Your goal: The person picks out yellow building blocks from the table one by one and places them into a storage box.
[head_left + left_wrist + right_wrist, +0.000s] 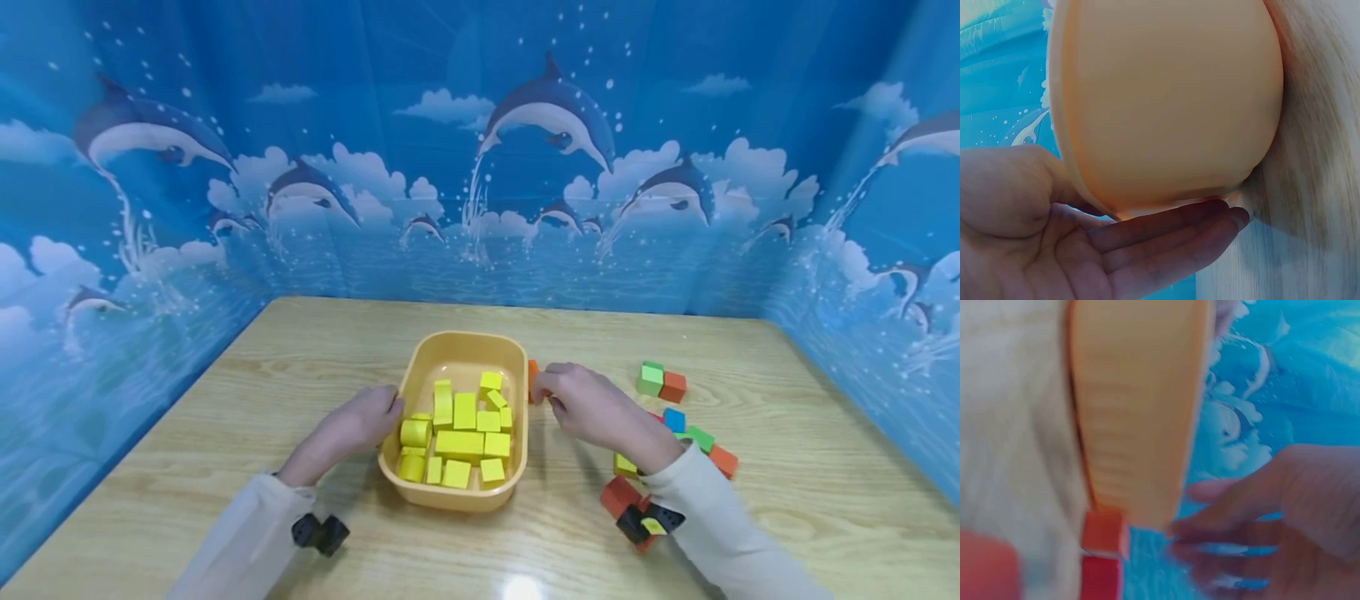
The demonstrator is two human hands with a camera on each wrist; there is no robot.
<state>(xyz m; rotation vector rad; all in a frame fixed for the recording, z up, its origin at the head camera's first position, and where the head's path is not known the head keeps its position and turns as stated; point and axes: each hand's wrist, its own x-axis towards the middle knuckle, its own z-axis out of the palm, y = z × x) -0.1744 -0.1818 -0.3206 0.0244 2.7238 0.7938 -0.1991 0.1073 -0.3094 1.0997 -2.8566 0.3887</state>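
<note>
A tan plastic bin (pixel 450 500) stands on the table, holding several yellow blocks (pixel 460 446) of different shapes. My left hand (pixel 367 415) grips its left side; in the left wrist view the thumb is at the rim and the fingers (pixel 1160 247) lie along the outside wall. My right hand (pixel 585 404) is by the bin's right side, near the far corner, with loosely bent fingers beside the rim in the right wrist view and nothing visible held. An orange block (pixel 532 379) stands against that side, partly behind the fingertips. Below it in the right wrist view is a red block (pixel 1100 580).
Right of the bin lie a light green block (pixel 650 381), a red block (pixel 673 387), a blue block (pixel 675 418) and an orange-red block (pixel 723 461). My right forearm partly covers a yellow block (pixel 624 465) and another red block (pixel 621 495). A dolphin-print curtain (pixel 420 275) surrounds the table.
</note>
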